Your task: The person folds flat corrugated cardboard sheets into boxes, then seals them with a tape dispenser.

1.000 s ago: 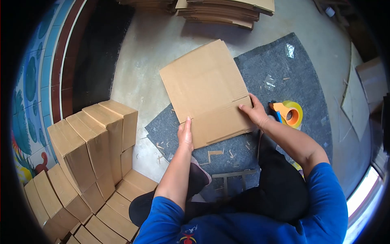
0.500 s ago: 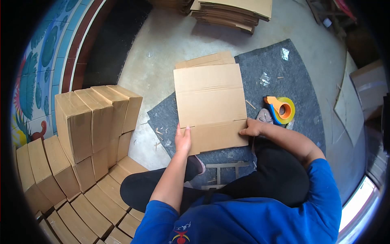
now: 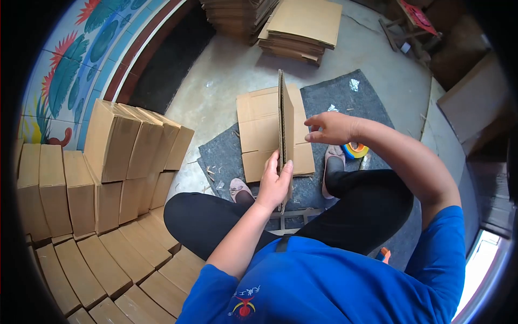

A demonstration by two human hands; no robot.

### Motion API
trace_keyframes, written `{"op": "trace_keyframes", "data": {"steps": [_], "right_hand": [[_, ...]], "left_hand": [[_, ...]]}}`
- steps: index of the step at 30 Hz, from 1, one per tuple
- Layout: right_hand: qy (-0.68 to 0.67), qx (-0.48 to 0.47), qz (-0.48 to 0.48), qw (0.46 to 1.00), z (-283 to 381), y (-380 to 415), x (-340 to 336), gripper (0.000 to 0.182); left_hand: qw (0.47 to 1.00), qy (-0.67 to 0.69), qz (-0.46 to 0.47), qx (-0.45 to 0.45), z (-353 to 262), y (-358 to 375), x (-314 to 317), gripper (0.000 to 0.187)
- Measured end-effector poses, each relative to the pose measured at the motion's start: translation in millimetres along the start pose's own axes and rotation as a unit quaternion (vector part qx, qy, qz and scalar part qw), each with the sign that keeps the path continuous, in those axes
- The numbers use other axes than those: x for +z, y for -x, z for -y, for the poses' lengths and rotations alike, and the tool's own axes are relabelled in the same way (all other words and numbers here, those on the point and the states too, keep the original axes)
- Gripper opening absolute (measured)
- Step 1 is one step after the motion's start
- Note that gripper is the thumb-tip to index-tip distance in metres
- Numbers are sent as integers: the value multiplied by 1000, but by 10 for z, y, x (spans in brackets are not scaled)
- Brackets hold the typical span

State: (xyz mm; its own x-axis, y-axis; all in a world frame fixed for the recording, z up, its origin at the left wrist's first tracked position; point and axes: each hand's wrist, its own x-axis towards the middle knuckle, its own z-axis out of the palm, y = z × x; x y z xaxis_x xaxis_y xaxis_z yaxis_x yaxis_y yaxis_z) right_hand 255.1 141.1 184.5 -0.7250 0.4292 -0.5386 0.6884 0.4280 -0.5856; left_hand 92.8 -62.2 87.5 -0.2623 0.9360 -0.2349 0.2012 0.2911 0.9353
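My left hand (image 3: 275, 182) is closed round the lower edge of a flattened cardboard box (image 3: 288, 116), which stands upright and edge-on to me. Its thumb is on the right side and its fingers on the left. My right hand (image 3: 333, 128) is in the air just right of the box, fingers apart and holding nothing. Beneath, another flattened cardboard box (image 3: 259, 121) lies on the dark mat (image 3: 353, 102). A tape dispenser (image 3: 355, 150) with yellow tape rests by my right foot, partly hidden behind my forearm.
Closed cardboard boxes (image 3: 116, 143) are stacked in rows on my left. Piles of flat cardboard (image 3: 305, 21) stand at the back. A small stand with a red top (image 3: 416, 19) is at the far right. Below my right knee lies an orange-handled item (image 3: 383, 255).
The flattened box has turned from lying flat in both hands to standing edge-on in my left hand. My right hand has let go and lifted. The flattened box beneath is more exposed.
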Motion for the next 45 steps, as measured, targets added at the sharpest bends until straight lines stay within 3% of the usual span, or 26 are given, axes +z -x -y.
{"op": "trace_keyframes", "data": {"steps": [1, 4, 5, 8, 10, 12, 14, 15, 17, 18, 20, 22, 25, 27, 29, 33, 34, 36, 37, 38, 40, 43, 45], "right_hand": [[-4, 23, -19, 1000, 131, -11, 78, 73], [-37, 70, -80, 994, 193, -219, 441, 81], [-48, 77, -110, 990, 122, -315, 606, 84], [-308, 114, -70, 942, 238, -230, 783, 70], [-396, 84, -111, 908, 195, -227, 988, 61], [-433, 76, -173, 881, 175, -208, 1123, 61], [-308, 29, -255, 916, -2, -360, 1246, 66], [-168, 31, -338, 926, 118, -287, 1202, 58], [-66, 59, -321, 943, 230, -269, 1118, 45], [-61, 62, -312, 946, 301, -204, 1092, 30], [-17, 70, -278, 958, 452, 35, 1038, 29], [37, 91, -211, 973, 609, 288, 1004, 24], [35, 78, -187, 979, 675, 419, 1177, 22], [20, 97, -217, 971, 641, 345, 1332, 24], [-3, 122, -277, 953, 565, 255, 1502, 32], [-19, 125, -294, 947, 510, 219, 1620, 38], [-19, 119, -294, 948, 536, 220, 1621, 38], [-21, 148, -285, 947, 592, 229, 1624, 43], [-24, 153, -288, 945, 602, 228, 1650, 48], [-26, 149, -285, 947, 597, 227, 1672, 48], [-35, 134, -293, 946, 557, 227, 1692, 54], [-66, 108, -281, 951, 423, 161, 1710, 60], [-91, 98, -283, 950, 389, 120, 1747, 61]], "left_hand": [[999, 23, 25, -11, 53, -36, 57, 68], [975, 207, 75, -36, -81, -87, 167, 68], [974, 211, 78, -30, -144, -93, 181, 68], [960, 260, 71, -73, -216, -52, 124, 70], [942, 315, 89, -80, -298, -42, 33, 70], [966, 241, 39, -79, -108, -140, -13, 65], [991, 133, -10, -9, 39, -218, 3, 52], [998, 60, -5, 26, 8, -223, -34, 47], [994, -43, -46, 84, 82, -275, -30, 38], [994, -42, -52, 88, 59, -304, -71, 38], [984, -114, -124, 52, 59, -336, -203, 32], [984, -74, -159, 25, -40, -461, -424, 25], [983, -38, -181, 0, -128, -624, -513, 26], [973, -103, -202, 40, 7, -798, -478, 28], [979, -129, -153, 36, 31, -854, -446, 37], [975, -188, -122, 5, -79, -823, -387, 49], [941, -287, -166, 68, -128, -726, -364, 54], [823, -478, -239, 192, -302, -426, -319, 56], [847, -402, -204, 281, -345, -305, -313, 51], [881, -348, -114, 298, -388, -131, -286, 45], [907, -353, 34, 226, -478, 317, -234, 39], [893, -428, 77, 116, -354, 501, -210, 30], [890, -414, -27, 186, -224, 352, -173, 24]]}}
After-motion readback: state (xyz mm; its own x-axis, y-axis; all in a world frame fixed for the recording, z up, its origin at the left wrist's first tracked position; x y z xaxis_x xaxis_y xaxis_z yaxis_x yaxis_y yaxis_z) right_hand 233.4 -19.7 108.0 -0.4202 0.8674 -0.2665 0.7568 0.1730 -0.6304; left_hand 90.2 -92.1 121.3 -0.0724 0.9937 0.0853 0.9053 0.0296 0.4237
